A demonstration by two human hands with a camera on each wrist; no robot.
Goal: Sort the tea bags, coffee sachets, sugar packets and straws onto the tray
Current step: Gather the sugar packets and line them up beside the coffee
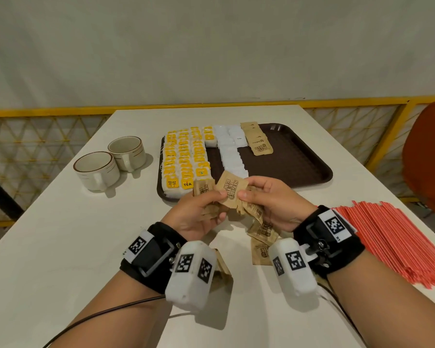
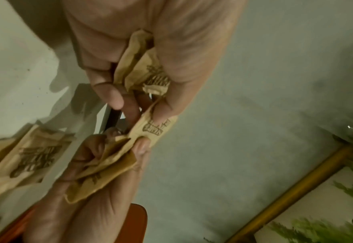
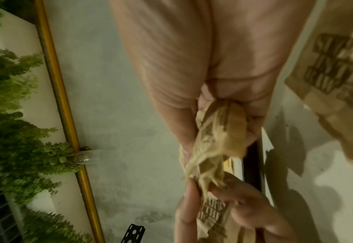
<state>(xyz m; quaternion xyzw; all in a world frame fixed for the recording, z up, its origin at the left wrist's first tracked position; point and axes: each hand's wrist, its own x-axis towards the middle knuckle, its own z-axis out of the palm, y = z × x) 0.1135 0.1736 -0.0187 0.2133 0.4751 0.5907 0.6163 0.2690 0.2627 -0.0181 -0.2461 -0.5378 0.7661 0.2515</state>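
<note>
Tea bags [image 1: 185, 159], white sachets [image 1: 230, 151] and some brown sugar packets [image 1: 258, 141] are seen laid on the tray [image 1: 299, 162]; straws [image 1: 392, 237] wait right of it. In both wrist views, packets are pinched between left hand [image 2: 142, 65] and right hand [image 3: 202, 74].

Left hand [image 2: 150, 54] gripping crumpled brown sugar packets [image 2: 146, 72], its thumb pinching one printed sugar packet [image 2: 156, 128], right hand [image 2: 100, 172] just below that packet pinching its other end among more brown packets, further packets [image 2: 26, 161] on the pale worktop [image 2: 15, 65] left of it.
</note>
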